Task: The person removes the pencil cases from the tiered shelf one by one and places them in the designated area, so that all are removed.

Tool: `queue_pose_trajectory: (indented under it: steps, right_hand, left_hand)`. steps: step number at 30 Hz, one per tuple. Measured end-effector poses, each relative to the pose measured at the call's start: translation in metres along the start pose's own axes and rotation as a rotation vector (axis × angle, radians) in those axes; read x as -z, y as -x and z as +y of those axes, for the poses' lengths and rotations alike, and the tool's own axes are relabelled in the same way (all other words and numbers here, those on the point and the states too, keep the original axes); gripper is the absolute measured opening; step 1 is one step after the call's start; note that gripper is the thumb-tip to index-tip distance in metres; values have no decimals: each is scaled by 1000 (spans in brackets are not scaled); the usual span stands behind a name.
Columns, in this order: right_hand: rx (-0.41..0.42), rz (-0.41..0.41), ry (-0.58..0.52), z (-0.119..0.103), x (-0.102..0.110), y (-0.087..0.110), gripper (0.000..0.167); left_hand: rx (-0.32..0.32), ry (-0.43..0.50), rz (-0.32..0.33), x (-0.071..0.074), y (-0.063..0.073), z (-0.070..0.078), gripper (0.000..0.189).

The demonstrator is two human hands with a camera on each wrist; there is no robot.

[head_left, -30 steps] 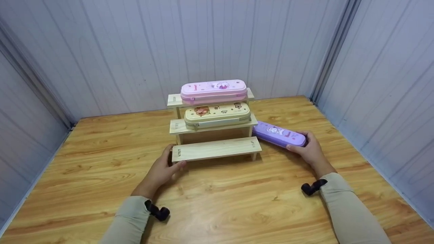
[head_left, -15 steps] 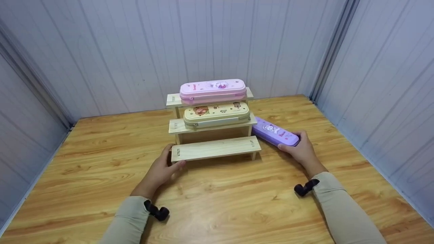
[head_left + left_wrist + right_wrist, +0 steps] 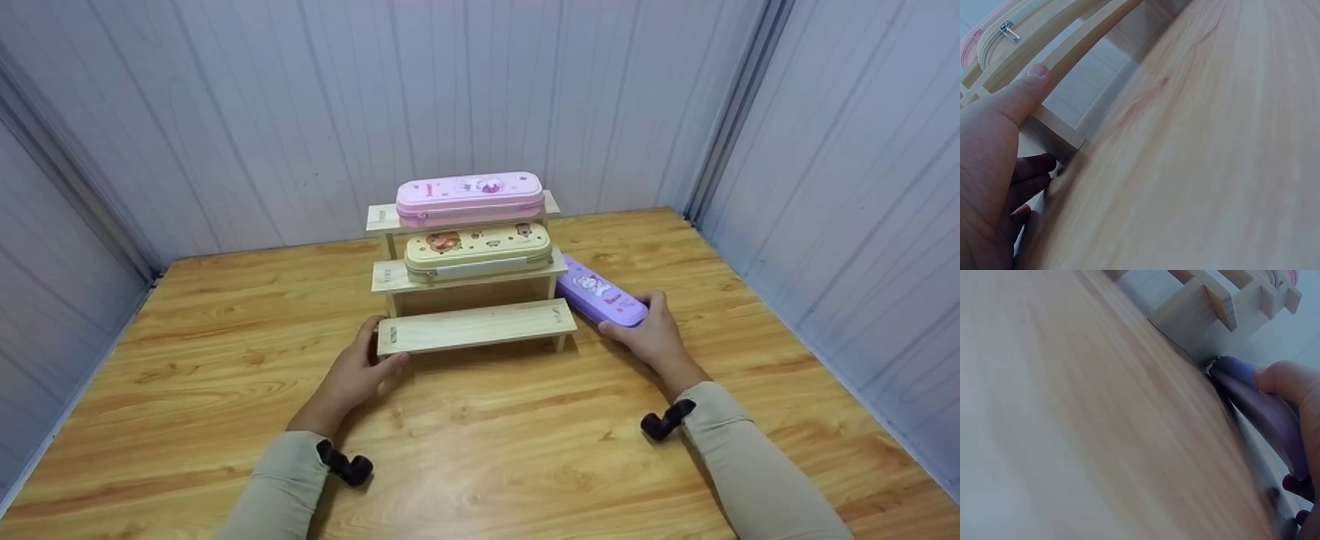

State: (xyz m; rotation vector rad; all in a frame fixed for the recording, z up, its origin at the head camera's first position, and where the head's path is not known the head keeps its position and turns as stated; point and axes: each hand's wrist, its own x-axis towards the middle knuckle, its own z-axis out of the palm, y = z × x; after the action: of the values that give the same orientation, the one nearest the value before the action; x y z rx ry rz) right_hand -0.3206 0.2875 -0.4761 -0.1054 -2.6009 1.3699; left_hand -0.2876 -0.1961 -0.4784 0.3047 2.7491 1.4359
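Observation:
A three-tier wooden stand [image 3: 480, 327] is on the table. My left hand [image 3: 358, 375] grips the left end of its lowest step; in the left wrist view the thumb [image 3: 1030, 90] lies on the step's edge, fingers curled behind the leg. My right hand [image 3: 651, 336] holds the near end of a purple pencil case [image 3: 600, 294], which slants beside the stand's right side. Its far end is hidden behind the stand in the head view. On the top step lies a pink pencil case [image 3: 469, 196], and a cream pencil case [image 3: 478, 251] lies on the middle one.
The wood-grain table [image 3: 495, 465] reaches back to a pale panelled wall [image 3: 360, 112]. Another panelled wall [image 3: 847, 150] stands along the right side. Black wrist cameras [image 3: 346, 465] sit at both beige sleeves.
My right hand and the purple pencil case have shifted left toward the stand, the case turning to point more away from me. My left hand keeps its hold on the lowest step.

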Motion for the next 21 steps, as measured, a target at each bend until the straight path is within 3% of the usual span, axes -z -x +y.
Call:
queue_pose_trajectory:
  steps: [6,15,21]
  right_hand:
    - [17,-23,43,0,-3,3,93]
    - [83,-121,108,-1,-4,7,93]
    - [80,-137,126,-3,-5,9,98]
  left_hand:
    - [-6,58,-12,0,1,1,91]
    - [12,5,-2,0,1,0,97]
    - [1,-16,5,0,1,-1,94]
